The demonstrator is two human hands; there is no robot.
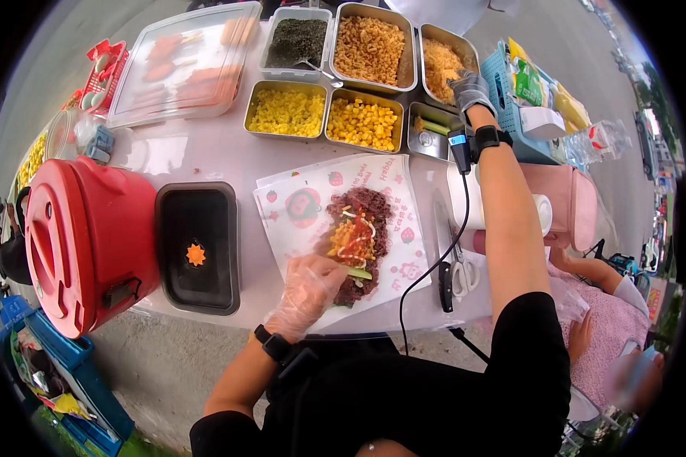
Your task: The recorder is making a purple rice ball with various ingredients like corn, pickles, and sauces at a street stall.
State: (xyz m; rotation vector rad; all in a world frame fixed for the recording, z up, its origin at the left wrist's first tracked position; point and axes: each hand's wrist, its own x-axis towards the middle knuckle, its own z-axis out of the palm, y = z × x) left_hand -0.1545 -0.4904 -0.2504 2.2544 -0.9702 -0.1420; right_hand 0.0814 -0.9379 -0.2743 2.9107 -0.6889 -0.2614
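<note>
A printed paper sheet (280,214) lies before me, bearing a flattened bed of purple rice (380,205). On the rice sit yellow crumbly bits with red and white sauce (354,237) and a green cucumber strip (359,273). My left hand (305,291), in a clear plastic glove, pinches the near left end of this strip. At the back right, my gloved right hand (472,94) reaches over the edge of a metal tray of shredded floss (439,57). Its fingertips are at the floss; their grip is unclear. Below that hand, a small metal tray (428,140) holds a cucumber piece.
Trays of corn (364,123), yellow bits (285,111), brown crispy bits (371,48) and dark flakes (297,40) line the back. A red lidded bucket (103,228) and black tray (197,208) stand left. Scissors (464,274) and a knife (445,288) lie right. A person (600,320) sits nearby.
</note>
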